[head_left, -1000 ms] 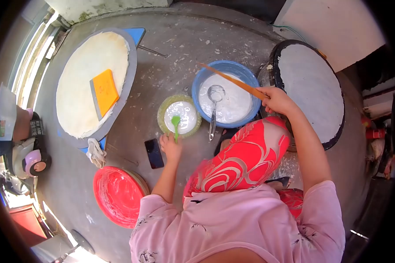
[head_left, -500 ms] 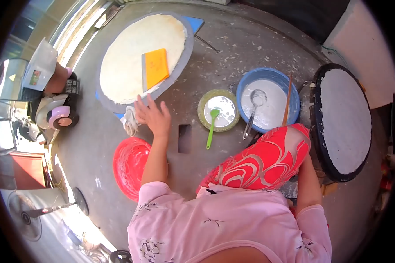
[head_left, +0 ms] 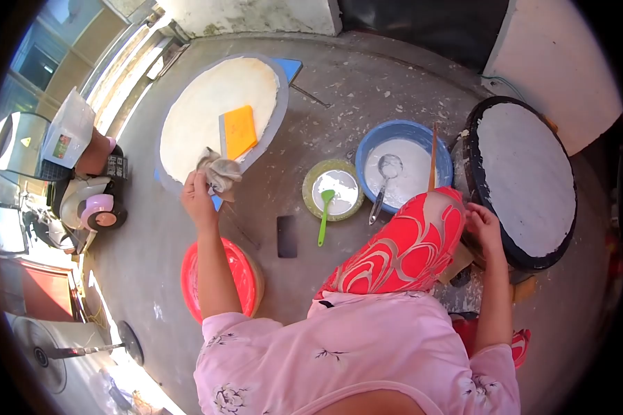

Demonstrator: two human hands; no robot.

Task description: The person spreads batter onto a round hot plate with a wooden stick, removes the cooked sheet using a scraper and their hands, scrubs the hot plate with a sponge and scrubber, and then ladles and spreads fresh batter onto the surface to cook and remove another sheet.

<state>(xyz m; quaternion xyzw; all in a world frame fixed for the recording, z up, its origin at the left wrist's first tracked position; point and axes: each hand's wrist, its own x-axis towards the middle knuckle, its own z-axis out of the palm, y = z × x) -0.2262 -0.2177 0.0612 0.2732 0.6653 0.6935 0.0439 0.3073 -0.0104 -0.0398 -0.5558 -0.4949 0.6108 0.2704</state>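
Observation:
A crumpled grey-white rag (head_left: 218,173) hangs from my left hand (head_left: 198,198), pinched in the fingers. It is held over the near edge of a round board (head_left: 281,104) that bears a pale, flat round sheet (head_left: 201,114). On that sheet, by the rag, lies a yellow-orange scraper (head_left: 239,131) with a grey blade edge. My right hand (head_left: 484,225) is beside my right knee, fingers curled, with nothing visible in them. Close to it is a round black-rimmed griddle (head_left: 567,228) with a white coating (head_left: 526,173) across its top.
A blue basin (head_left: 364,149) of white batter holds a metal ladle (head_left: 389,167) and a wooden stick (head_left: 434,155). Left of it, a green bowl (head_left: 311,200) holds a green brush (head_left: 327,200). A red bucket (head_left: 246,270) stands under my left forearm. A scooter (head_left: 93,207) is at left.
My left hand has picked up the rag from beside the board and lifted it to the left. My right hand has come into sight from behind my knee. The view has tilted up.

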